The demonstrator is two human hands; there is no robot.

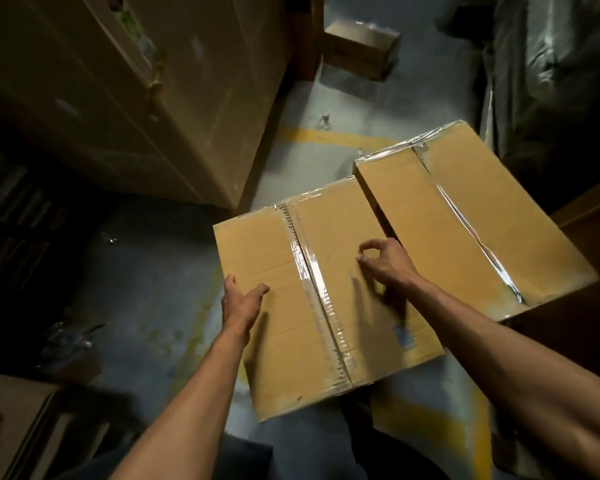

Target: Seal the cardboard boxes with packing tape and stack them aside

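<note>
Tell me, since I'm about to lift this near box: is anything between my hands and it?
Nothing visible. The left hand is at the left edge of the near box; the right hand is over its top. The second taped box sits beside it, right.

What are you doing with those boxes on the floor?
A person is packing cardboard boxes. The near box already has clear tape down its middle seam. The left hand rests open at its left edge, and the right hand is over its top with fingers curled, holding nothing visible. A second taped box sits just beside it on the right.
</note>
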